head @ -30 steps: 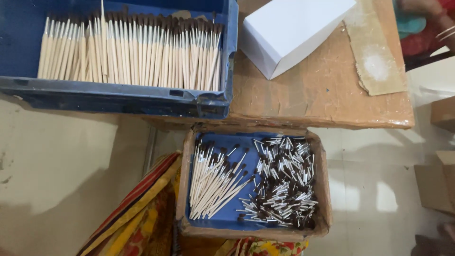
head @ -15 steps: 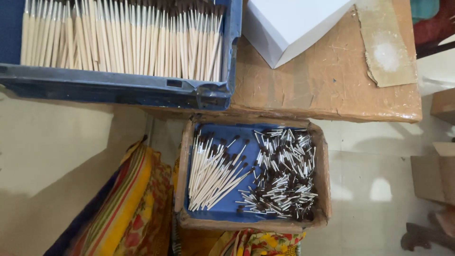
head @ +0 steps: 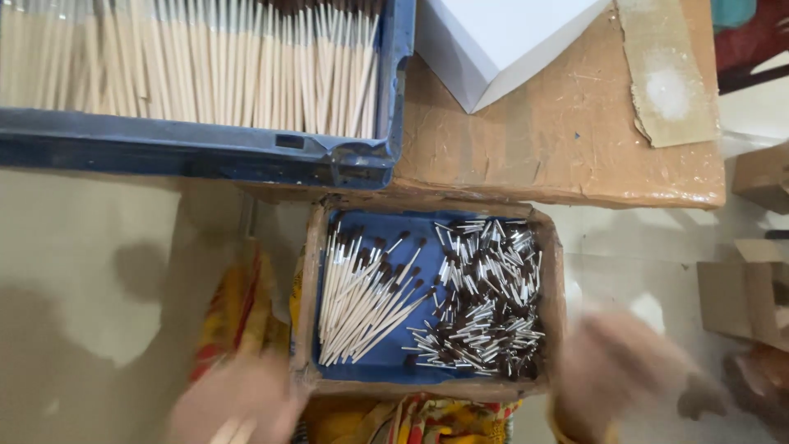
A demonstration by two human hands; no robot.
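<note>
Head view: cardboard tray (head: 306,271) holds pale sticks (head: 362,300) and metal caps (head: 485,300). Left hand (head: 234,403) at tray's near-left corner, blurred, perhaps gripping sticks. Right hand (head: 620,370) right of tray, grip unclear. Blue crate (head: 205,152) beyond tray.

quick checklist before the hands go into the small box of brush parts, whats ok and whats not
1. Left hand near the cardboard box: ok, at its lower left corner, blurred.
2. What the left hand holds: cannot tell; pale sticks seem to show at it.
3. Right hand free: cannot tell, too blurred.
4. Wooden sticks sorted: ok, piled on the box's left side.
5. Metal ferrules apart from them: ok, heaped on the right side.
6. Blue crate stocked: ok, full of pale sticks.
</note>
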